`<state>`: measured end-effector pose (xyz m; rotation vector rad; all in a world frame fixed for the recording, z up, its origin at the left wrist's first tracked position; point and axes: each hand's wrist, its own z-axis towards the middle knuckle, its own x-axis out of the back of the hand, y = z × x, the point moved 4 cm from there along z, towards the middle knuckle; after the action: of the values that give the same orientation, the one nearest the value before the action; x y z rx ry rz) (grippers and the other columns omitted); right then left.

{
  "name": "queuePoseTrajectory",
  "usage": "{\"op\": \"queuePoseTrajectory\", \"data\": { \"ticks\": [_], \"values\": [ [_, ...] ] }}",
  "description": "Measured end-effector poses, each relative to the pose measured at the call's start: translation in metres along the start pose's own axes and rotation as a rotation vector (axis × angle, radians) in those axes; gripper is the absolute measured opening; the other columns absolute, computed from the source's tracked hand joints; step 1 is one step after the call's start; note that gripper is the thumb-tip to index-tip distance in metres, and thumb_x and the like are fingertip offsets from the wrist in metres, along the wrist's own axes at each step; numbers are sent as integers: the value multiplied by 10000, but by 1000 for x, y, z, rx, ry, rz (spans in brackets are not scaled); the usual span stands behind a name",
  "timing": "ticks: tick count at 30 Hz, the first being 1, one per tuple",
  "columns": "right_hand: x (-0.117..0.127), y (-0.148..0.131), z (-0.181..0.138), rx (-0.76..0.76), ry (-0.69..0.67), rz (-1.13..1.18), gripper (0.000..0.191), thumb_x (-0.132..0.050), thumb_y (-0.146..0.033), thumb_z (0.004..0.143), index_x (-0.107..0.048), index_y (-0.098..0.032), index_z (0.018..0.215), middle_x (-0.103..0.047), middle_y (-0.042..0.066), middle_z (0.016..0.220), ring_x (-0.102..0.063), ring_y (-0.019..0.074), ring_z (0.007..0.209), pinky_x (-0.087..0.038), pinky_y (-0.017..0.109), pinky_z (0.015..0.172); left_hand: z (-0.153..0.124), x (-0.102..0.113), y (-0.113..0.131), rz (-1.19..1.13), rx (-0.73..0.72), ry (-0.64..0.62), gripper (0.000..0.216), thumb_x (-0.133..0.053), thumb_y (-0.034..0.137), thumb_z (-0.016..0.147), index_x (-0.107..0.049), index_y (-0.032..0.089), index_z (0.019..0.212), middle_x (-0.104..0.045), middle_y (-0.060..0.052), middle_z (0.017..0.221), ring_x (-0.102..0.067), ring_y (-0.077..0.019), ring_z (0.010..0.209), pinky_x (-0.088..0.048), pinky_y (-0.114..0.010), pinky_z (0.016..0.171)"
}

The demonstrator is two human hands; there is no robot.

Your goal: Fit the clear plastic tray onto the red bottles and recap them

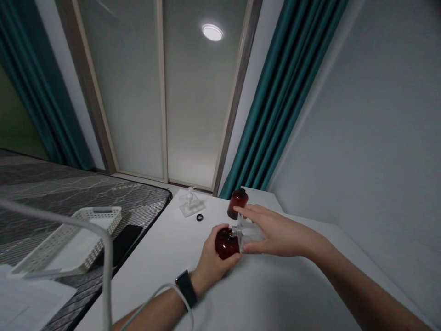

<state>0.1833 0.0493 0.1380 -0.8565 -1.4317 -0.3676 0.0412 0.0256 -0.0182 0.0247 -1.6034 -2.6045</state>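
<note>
My left hand [215, 254] is wrapped round a dark amber bottle [225, 243] just above the white table. My right hand [275, 230] grips a clear, square-sided bottle [251, 233], tipped on its side. Its narrow neck points left and meets the top of the amber bottle; whether anything flows between them I cannot make out. Behind my right fingers stands a second amber bottle [237, 202] with a black top. Farther left, a clear pump head [189, 196] is at a flat transparent piece [190, 209]. A small black ring [200, 217] lies near it.
The white table [165, 257] meets a grey wall on the right. Left of it, a dark patterned surface [138, 193] holds a white basket [98, 215], a black flat object [126, 239] and papers [31, 299]. A pale cable [107, 271] crosses the left foreground.
</note>
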Motion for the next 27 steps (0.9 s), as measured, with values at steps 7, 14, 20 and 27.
{"op": "queuePoseTrajectory", "data": {
  "ticks": [7, 14, 20, 27],
  "values": [
    [-1, 7, -6, 25, 12, 89, 858, -761, -430, 776, -379, -208, 1512, -558, 124, 1359, -551, 295, 1194, -416, 457, 1073, -1, -2, 2, -77, -21, -60, 618, -741, 295, 661, -509, 183, 1223, -642, -96, 1149, -633, -276, 1035, -502, -426, 947],
    [-18, 23, -14, 4, 139, 271, 787, -773, -341, 746, -428, -253, 1448, -539, 117, 1371, -568, 280, 1147, -436, 468, 1037, 0, -1, 0, -86, 13, -87, 654, -756, 371, 670, -495, 184, 1240, -643, -97, 1153, -632, -278, 1047, -499, -402, 943],
    [-60, 55, -20, 21, 347, 621, 678, -730, -347, 765, -410, -263, 1357, -553, 94, 1307, -550, 274, 1211, -460, 433, 1000, 2, 1, -7, -73, 36, -131, 674, -769, 416, 675, -495, 193, 1249, -642, -101, 1164, -631, -288, 1066, -493, -410, 955],
    [-107, 81, -17, -2, 566, 870, 644, -672, -545, 787, -343, -261, 1262, -560, 116, 1221, -561, 290, 1189, -482, 422, 971, 5, 1, -10, -138, 25, -232, 767, -807, 529, 696, -429, 211, 1284, -611, -139, 1262, -603, -313, 1157, -447, -456, 1021]
  ]
}}
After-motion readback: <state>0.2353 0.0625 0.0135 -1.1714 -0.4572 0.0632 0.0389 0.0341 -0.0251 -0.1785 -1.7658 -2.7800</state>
